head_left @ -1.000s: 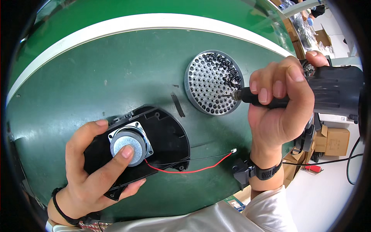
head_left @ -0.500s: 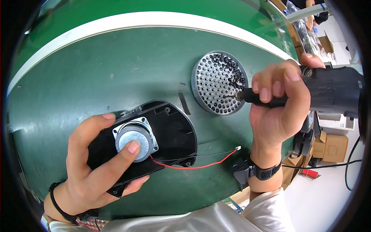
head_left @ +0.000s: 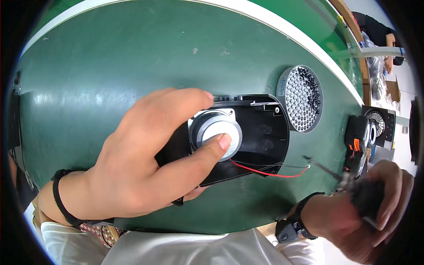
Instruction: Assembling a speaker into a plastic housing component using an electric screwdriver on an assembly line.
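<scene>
My left grip is clasping the black plastic housing on the surface, pinning its speaker; my right grip, blurred, is curling round a screwdriver. I should be steering its bit clear of the red wire.

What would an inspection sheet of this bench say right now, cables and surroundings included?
Surface: green tabletop, lightly scuffed.
Job's things: black housing with a round speaker; round tray with black screws; black driver, motion-blurred.
Clutter: black item with orange patches by the tabletop's right edge.
Hands: left hand holds the housing, thumb on the speaker; right hand grips the driver.
Cables: red wire and black wire run from the speaker to a white connector.
Surroundings: another person near clear plastic wrapping, upper right.
</scene>
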Demonstrator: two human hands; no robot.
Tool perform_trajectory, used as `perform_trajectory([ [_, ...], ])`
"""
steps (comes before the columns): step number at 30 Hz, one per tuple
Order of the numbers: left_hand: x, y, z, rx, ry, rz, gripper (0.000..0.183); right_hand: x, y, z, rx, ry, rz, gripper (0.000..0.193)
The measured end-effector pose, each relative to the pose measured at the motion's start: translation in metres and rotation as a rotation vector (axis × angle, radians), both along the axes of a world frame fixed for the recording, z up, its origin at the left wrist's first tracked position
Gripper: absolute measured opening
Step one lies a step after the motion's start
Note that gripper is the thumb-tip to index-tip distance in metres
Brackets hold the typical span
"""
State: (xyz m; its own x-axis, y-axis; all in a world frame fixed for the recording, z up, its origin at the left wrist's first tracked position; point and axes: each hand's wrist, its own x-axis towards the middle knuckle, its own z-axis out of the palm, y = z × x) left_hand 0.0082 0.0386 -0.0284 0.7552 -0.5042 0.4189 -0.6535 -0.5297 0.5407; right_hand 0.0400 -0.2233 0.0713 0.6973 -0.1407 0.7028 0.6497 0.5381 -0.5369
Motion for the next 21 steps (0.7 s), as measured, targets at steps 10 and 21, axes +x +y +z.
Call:
perform_trajectory([
  [10,0.002,0.000,-0.014,-0.059,-0.081,0.018,0.056,-0.005,0.032,-0.022,-0.374,0.353,0.186,0.009],
  [21,0.004,-0.002,-0.018,-0.104,-0.117,0.023,0.055,-0.005,0.047,-0.045,-0.398,0.298,0.161,0.027],
])
